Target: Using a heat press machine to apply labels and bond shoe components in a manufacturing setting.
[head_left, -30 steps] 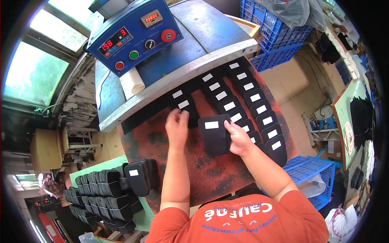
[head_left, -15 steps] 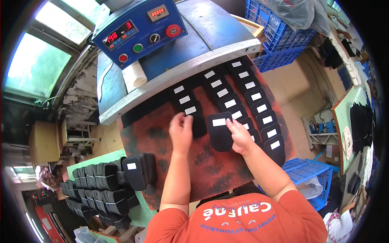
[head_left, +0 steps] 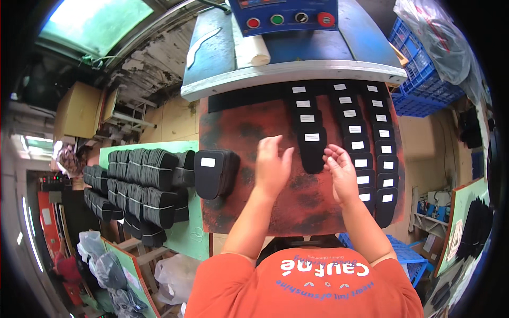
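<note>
A blue press (head_left: 366, 37) stands beyond the front pad (head_left: 312, 158) of the shortest row (head_left: 304, 111), all on one red-and-black tabletop (head_left: 241, 124). Dark bundles (head_left: 143, 167), too crowded to count, lie far left of that pad. Labelled black pads form three rows: four visible in the pad's own, eight in the middle row (head_left: 361, 171) to its right, eight in the right row (head_left: 385, 211) beyond. One stack (head_left: 214, 183) sits well to its left. Two bare hands flank the pad, whose long axis runs from press toward person: the left hand (head_left: 272, 164), grip spread and empty, stands apart; the right hand (head_left: 341, 170), nearer, has curled fingers, nothing visibly held, closure and contact unclear.
</note>
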The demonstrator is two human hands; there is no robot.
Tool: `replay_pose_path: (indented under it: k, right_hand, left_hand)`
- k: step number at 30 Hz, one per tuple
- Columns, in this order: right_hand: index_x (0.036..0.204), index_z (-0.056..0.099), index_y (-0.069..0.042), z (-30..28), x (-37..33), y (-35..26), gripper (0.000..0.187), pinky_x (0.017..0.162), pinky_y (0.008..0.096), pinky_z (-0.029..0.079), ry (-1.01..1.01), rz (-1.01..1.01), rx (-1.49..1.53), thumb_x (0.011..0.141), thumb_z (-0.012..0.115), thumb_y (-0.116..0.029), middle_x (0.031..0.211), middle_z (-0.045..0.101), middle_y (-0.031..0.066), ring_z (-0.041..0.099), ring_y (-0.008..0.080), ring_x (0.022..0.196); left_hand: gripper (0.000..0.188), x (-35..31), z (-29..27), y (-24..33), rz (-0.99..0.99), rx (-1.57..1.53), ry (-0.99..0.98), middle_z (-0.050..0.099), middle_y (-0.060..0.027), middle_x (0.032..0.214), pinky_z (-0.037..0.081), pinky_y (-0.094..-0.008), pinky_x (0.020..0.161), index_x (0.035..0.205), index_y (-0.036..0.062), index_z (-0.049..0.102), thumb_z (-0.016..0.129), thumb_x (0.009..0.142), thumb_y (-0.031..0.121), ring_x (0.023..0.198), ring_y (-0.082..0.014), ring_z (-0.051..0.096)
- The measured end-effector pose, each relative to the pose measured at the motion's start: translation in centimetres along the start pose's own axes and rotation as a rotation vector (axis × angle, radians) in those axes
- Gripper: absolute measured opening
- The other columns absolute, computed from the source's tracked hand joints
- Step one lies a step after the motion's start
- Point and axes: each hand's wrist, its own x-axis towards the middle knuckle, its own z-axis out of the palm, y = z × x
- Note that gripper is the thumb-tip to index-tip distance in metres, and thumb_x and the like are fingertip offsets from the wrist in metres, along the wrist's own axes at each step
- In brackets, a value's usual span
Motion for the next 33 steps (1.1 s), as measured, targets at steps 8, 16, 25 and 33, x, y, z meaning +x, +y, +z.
replay_pose_path:
  k: [8, 16, 25, 33]
  right_hand:
    - [0.119, 0.047, -0.004, 8.2, -3.7, 2.3, 0.031, 0.096, 0.0314, 0.037, -0.483, 0.226, -0.030, 0.089, 0.051, -0.007, 0.113, 0.053, 0.0083, 0.051, 0.0164, 0.106]
    - [0.141, 0.012, -0.002, 13.8, -3.9, 4.0, 0.075, 0.106, 0.0374, 0.026, -0.622, 0.367, 0.181, 0.086, 0.059, -0.021, 0.143, 0.020, 0.0208, 0.026, 0.0280, 0.131]
    - [0.125, 0.042, -0.006, 9.1, -4.2, 1.5, 0.057, 0.091, 0.0323, 0.043, -0.509, 0.276, 0.583, 0.078, 0.068, -0.025, 0.116, 0.053, 0.0067, 0.052, 0.0171, 0.107]
    - [0.124, 0.043, -0.004, -0.6, -6.8, 0.7, 0.052, 0.094, 0.0335, 0.042, -0.301, 0.224, 0.679, 0.080, 0.066, -0.020, 0.117, 0.053, 0.0085, 0.052, 0.0187, 0.109]
  left_hand:
    - [0.070, -3.6, -17.0, -6.1, -0.501, 0.276, 0.030, 0.059, -0.0235, 0.108, 0.044, -0.0384, 0.087, 0.122, -0.0066, 0.042, 0.076, 0.067, 0.021, 0.100, -0.0349, 0.058]
    - [0.056, -4.1, -15.9, -3.7, -0.498, -0.419, 0.176, 0.058, -0.0100, 0.101, 0.051, -0.0281, 0.073, 0.120, -0.0035, 0.043, 0.069, 0.071, -0.001, 0.086, -0.0161, 0.059]
    - [0.039, -5.8, -10.0, 2.5, 0.133, 0.497, 0.019, 0.056, -0.0170, 0.097, 0.042, -0.0382, 0.084, 0.118, -0.0011, 0.051, 0.060, 0.081, 0.008, 0.095, -0.0305, 0.053]
    - [0.017, -6.1, -1.9, 3.5, -0.146, -0.264, -0.177, 0.055, -0.0034, 0.081, 0.043, -0.0215, 0.057, 0.086, -0.0019, 0.059, 0.069, 0.073, -0.001, 0.064, -0.0076, 0.052]
